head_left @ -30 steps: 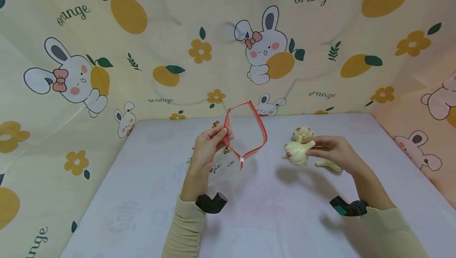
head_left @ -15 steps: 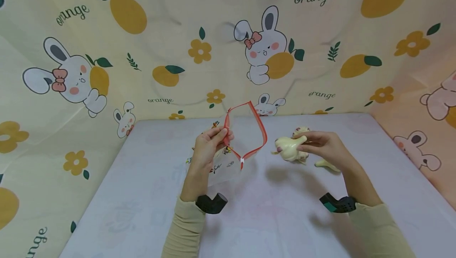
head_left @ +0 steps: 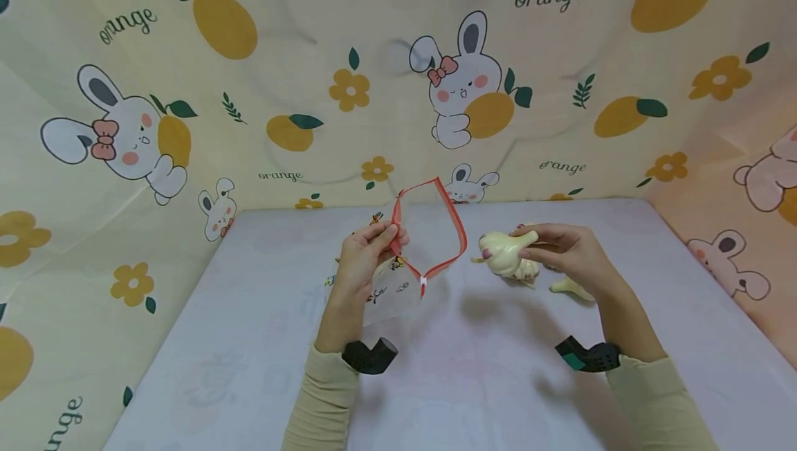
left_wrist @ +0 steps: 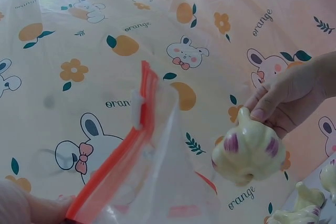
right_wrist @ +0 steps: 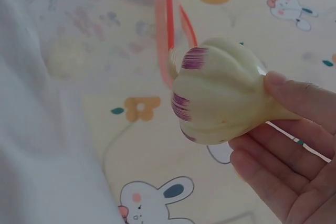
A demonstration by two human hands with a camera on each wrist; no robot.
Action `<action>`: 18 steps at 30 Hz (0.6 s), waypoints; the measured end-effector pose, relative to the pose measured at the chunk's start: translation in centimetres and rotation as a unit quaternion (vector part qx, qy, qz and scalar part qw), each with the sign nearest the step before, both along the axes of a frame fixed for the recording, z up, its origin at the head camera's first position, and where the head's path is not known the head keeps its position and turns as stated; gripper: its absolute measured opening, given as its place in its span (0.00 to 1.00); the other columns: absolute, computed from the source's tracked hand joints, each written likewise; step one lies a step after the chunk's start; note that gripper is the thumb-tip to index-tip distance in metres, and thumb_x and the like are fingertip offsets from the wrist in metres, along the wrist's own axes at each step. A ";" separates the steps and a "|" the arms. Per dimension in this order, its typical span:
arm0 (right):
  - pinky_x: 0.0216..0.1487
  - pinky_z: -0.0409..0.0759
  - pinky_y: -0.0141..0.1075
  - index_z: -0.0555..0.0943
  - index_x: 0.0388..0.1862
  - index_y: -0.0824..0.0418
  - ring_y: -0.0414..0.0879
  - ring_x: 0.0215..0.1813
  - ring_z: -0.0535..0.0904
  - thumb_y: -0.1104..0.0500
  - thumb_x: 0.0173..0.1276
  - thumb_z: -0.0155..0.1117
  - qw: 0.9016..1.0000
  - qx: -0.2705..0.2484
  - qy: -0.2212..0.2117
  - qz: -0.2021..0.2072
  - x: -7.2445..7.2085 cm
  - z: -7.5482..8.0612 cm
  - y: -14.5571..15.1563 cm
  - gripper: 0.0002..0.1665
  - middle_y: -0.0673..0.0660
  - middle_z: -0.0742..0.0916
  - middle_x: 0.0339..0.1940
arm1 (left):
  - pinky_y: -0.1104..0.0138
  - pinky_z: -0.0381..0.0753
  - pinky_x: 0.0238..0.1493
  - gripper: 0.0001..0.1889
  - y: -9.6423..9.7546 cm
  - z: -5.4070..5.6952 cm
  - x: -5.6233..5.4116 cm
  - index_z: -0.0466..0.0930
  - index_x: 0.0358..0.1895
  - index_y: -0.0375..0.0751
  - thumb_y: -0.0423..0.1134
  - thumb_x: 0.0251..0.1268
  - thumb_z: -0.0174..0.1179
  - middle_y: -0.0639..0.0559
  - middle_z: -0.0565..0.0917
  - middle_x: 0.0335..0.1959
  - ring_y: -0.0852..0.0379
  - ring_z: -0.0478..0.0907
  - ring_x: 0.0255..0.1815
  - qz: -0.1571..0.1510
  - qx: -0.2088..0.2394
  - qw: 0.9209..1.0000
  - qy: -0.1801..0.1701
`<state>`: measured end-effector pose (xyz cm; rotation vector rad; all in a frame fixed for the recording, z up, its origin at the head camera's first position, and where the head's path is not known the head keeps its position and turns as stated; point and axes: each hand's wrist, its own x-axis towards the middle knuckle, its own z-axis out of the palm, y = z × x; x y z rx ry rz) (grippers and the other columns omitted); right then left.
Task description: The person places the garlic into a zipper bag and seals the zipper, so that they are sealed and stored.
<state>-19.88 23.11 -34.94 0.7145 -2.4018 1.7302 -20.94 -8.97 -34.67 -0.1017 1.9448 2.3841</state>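
The rim of a clear zip bag (head_left: 459, 226) is pinched between the thumb and fingers of the left hand (head_left: 362, 259). The bag mouth is spread into a loop to the right of this hand, edged by a red zip strip; a white slider (head_left: 423, 279) is seated at its lower corner. A cream garlic bulb (head_left: 503, 252) is gripped by its stem in the right hand (head_left: 569, 257), the body being directed toward the left hand. In the head view, the bulb and the rim are shown apart, between the hands, above the white surface (head_left: 249, 368).

Small printed figures on the bag are shown beside the left hand in the head view. In the left wrist view, the left hand is reduced to a blurred portion, but two further bulbs, a stemmed bulb (left_wrist: 302, 205) and a cropped bulb (left_wrist: 329, 179), are shown below the right hand; in the head view these are largely hidden. The finger placement and purple streaks are shown closest in the right wrist view, where a blurred pale shape (right_wrist: 67, 59) beyond the bulb cannot be identified.
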 end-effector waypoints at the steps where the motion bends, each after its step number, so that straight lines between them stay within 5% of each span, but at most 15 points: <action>1: 0.44 0.83 0.21 0.80 0.50 0.74 0.29 0.44 0.85 0.71 0.61 0.66 1.000 -0.008 0.002 0.001 0.0 0.0 0.0 0.17 0.34 0.88 0.44 | 0.74 0.85 0.45 0.15 0.0 0.0 0.0 0.80 0.53 0.33 0.37 0.68 0.58 0.60 0.86 0.28 0.65 0.85 0.33 0.000 0.000 1.000 0.001; 18: 0.44 0.83 0.21 0.81 0.49 0.70 0.32 0.42 0.86 0.72 0.62 0.64 0.996 -0.086 0.018 -0.009 1.1 0.9 -1.3 0.16 0.39 0.89 0.44 | 0.75 0.86 0.41 0.16 0.1 -0.3 0.0 0.77 0.54 0.26 0.34 0.68 0.57 0.61 0.86 0.26 0.67 0.84 0.30 -0.009 0.012 1.000 0.020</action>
